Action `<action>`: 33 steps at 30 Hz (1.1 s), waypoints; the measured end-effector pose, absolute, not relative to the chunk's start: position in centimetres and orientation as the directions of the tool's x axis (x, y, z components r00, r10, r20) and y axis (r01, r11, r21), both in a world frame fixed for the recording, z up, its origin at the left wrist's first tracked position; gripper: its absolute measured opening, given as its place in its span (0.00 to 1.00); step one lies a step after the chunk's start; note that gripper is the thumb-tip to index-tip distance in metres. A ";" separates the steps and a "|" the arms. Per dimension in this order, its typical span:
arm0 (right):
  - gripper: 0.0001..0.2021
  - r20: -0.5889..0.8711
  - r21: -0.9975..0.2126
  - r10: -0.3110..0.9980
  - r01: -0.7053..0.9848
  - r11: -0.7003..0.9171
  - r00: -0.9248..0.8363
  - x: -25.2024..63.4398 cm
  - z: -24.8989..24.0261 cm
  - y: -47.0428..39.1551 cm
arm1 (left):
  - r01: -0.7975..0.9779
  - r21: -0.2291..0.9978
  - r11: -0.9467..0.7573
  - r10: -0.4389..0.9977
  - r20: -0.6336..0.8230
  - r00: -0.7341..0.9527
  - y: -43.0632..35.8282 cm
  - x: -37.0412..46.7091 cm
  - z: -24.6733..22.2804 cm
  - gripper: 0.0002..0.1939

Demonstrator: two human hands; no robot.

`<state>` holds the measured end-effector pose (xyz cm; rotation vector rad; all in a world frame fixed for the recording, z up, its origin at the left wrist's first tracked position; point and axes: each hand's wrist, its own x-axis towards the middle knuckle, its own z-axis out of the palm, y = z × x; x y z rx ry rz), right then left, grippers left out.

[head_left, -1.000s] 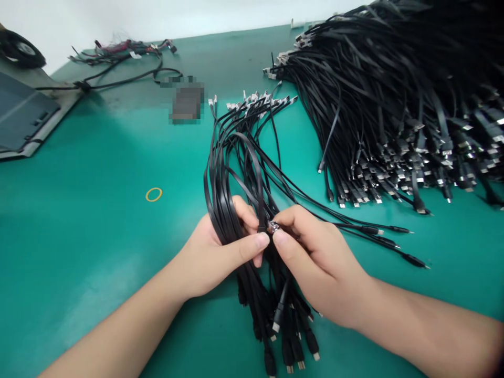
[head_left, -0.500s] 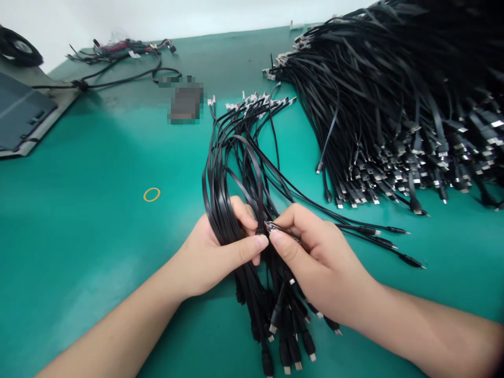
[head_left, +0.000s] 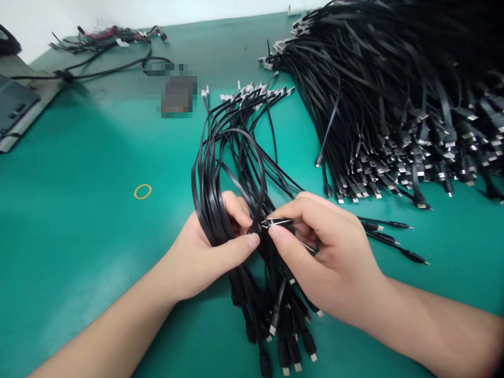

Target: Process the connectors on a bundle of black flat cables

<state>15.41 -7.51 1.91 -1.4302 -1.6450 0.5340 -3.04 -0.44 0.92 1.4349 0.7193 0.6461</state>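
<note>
A bunch of flat black cables runs through my left hand, whose thumb and index finger pinch one cable end. In my right hand is a small metal tool, like tweezers or snips, its tip against that cable end. White-tagged or metal connectors lie at the bunch's far end. Below the hands hang several black plugs with metal tips. A few more cable ends stick out to the right, behind my right hand.
A large heap of black cables covers the back right of the green table. A yellow ring lies left of my hands. Behind it are a blurred-out dark object, tangled wires and a grey device.
My right hand has turned slightly and more of the metal tool shows. The pinched cable end has shifted a little left. The whole view has moved slightly.
</note>
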 end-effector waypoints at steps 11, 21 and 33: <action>0.05 0.273 -0.805 0.962 0.543 0.238 -0.018 15.4 1.7 -7.7 | 0.006 0.999 0.037 0.752 -0.031 0.659 -0.3 -2.9 1.1 0.10; 0.05 0.270 -0.802 0.963 0.547 0.238 -0.022 15.3 1.6 -7.8 | -0.013 0.999 0.049 0.747 -0.028 0.664 -0.4 -2.8 0.9 0.09; 0.05 0.299 -0.800 0.954 0.543 0.254 -0.007 15.2 1.3 -7.8 | -0.030 0.999 0.031 0.739 -0.003 0.674 -0.3 -2.9 0.7 0.09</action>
